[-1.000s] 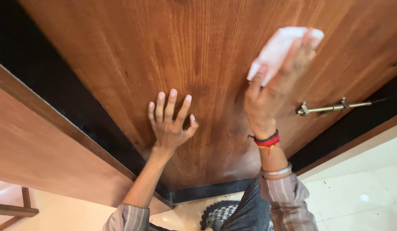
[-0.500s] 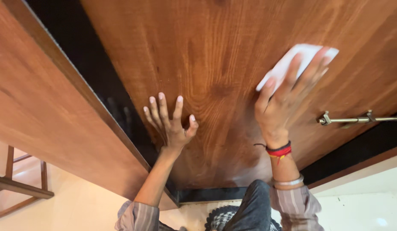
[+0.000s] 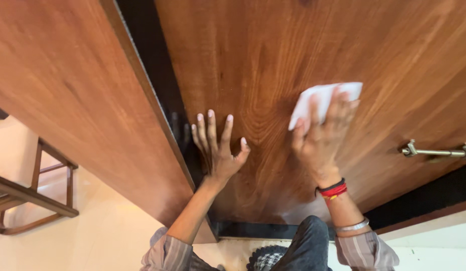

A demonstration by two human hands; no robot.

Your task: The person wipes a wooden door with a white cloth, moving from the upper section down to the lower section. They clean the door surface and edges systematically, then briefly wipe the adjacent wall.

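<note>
Head view, 1 frame, looking down along a wooden door toward the floor.

Item 1: wooden door panel point(image 3: 313, 50), reddish-brown with strong grain. No dust or smears can be told apart from the grain, so how much of the surface has been wiped cannot be judged; the cloth sits at mid-panel with broad areas of wood above and to either side.

Item 2: white cloth point(image 3: 320, 98), folded, pressed flat against the panel.

Item 3: right hand point(image 3: 320, 140), fingers spread and laid over the cloth, pinning it to the wood rather than gripping it. Red and black threads and a metal bangle at the wrist.

Item 4: left hand point(image 3: 218, 145), empty, fingers splayed, palm braced on the panel near its edge, just beside a dark gap.

Item 5: second wooden panel point(image 3: 72, 90), left of the gap.

Item 6: metal bolt latch point(image 3: 433, 151), mounted on the door at far right, well apart from the cloth.

Item 7: wooden frame of furniture point(image 3: 32, 195), lower left, standing on a pale floor point(image 3: 107, 241).

Item 8: striped sleeves and dark trousers of the person, bottom edge.
</note>
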